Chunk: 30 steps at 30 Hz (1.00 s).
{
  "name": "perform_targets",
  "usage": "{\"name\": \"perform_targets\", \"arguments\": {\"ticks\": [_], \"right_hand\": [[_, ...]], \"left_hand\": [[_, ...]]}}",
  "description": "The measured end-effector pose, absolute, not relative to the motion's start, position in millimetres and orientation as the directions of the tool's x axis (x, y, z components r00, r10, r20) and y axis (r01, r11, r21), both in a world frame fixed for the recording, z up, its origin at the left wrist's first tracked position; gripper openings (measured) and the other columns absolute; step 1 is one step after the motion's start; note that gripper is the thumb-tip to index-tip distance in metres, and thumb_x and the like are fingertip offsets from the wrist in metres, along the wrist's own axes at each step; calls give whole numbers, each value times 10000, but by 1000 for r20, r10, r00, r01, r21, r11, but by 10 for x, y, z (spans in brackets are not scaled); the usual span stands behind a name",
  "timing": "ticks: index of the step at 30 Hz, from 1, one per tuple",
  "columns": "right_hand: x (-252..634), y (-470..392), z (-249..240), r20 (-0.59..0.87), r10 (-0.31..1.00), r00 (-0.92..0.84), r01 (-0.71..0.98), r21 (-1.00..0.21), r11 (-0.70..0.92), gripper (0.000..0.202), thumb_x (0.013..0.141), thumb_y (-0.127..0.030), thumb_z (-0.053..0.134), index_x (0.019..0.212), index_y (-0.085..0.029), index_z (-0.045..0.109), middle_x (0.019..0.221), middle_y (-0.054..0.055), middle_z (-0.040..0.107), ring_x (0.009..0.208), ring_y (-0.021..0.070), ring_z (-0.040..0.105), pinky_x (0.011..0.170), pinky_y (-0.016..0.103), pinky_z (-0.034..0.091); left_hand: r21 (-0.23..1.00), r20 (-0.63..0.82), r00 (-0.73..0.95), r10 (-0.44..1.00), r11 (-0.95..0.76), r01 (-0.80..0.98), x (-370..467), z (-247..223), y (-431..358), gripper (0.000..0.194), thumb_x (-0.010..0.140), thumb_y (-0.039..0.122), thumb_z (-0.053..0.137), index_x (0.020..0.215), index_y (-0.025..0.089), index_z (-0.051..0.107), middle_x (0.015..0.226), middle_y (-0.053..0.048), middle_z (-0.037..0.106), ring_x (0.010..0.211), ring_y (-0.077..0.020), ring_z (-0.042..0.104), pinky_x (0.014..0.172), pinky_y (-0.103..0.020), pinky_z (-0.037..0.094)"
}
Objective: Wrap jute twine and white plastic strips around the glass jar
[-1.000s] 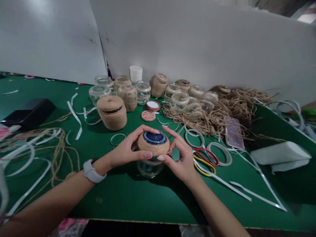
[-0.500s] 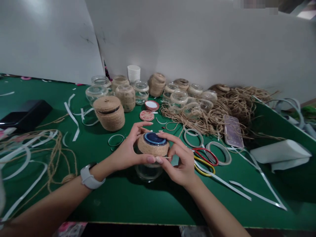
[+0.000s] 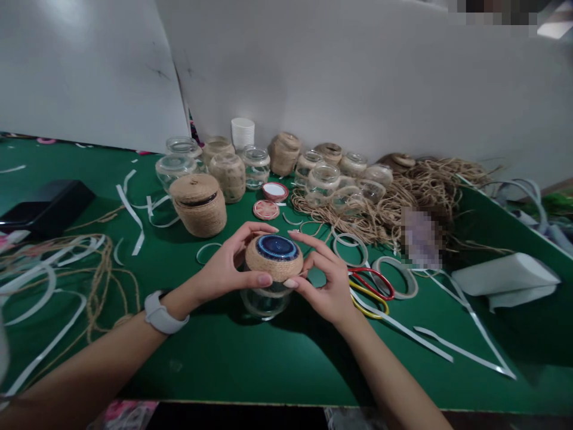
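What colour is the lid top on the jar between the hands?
Dark blue lid top with a lighter blue ring, in the head view.

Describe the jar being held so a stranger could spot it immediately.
Over the green table, find the left hand and right hand. Between them is a clear glass jar with twine around its upper part. Unlike the jars behind it, its top shows a dark blue disc.
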State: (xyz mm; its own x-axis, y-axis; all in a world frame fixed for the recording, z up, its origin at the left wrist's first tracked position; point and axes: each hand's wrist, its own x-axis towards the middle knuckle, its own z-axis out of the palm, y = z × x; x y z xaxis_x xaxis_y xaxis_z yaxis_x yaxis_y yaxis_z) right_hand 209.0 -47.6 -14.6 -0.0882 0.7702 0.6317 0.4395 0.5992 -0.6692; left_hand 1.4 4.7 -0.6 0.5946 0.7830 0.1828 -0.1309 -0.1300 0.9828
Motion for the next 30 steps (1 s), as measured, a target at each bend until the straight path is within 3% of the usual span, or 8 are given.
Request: {"name": "perform_targets", "arguments": {"ticks": [10, 14, 16, 22, 30], "right_hand": [[1986, -561, -101, 683, 721, -117, 341, -654, 675, 441, 792, -347, 782, 564, -228, 424, 1286, 170, 681, 1184, 305, 658, 944, 449, 559], [1960, -582, -76, 760, 631, -154, 368, -549, 751, 410, 792, -306, 783, 581, -231, 440, 1211, 152, 718, 1184, 315, 656, 985, 479, 552], [1964, -578, -77, 772, 613, -169, 382, -522, 763, 371, 809, -288, 761, 606, -230, 456, 1217, 157, 712, 1197, 314, 648, 978, 480, 559], [1979, -557, -112, 737, 662, -137, 416, -564, 714, 285, 854, -251, 707, 669, -218, 493, 1262, 191, 679, 1188, 293, 653, 968, 450, 552], [1986, -527, -137, 679, 726, -109, 404, -637, 656, 276, 859, -251, 701, 667, -215, 506, 1296, 189, 659, 1157, 264, 663, 950, 412, 538]], "left_hand": [[987, 135, 697, 704, -32, -159, 16, 34, -18, 750, 747, 426, 823, 1405, 290, 489, 1436, -109, 547, 1301, -340, 557, 1022, -409, 510], [982, 185, 661, 727, -105, -159, 63, -1, -46, 1023, 614, 472, 906, 1462, 317, 356, 1428, -118, 498, 1337, -345, 506, 1083, -438, 448], [982, 187, 620, 762, -149, -114, 68, -16, -33, 1068, 574, 472, 925, 1448, 316, 333, 1362, -110, 500, 1295, -330, 530, 1078, -435, 440], [997, 77, 591, 803, -63, -44, 24, 50, 33, 799, 661, 467, 861, 1284, 264, 404, 1114, -59, 607, 1072, -276, 637, 901, -362, 513], [998, 20, 620, 785, 26, -65, -15, 37, 66, 731, 713, 470, 822, 1294, 247, 438, 1145, -73, 664, 1080, -283, 657, 876, -342, 522]]}}
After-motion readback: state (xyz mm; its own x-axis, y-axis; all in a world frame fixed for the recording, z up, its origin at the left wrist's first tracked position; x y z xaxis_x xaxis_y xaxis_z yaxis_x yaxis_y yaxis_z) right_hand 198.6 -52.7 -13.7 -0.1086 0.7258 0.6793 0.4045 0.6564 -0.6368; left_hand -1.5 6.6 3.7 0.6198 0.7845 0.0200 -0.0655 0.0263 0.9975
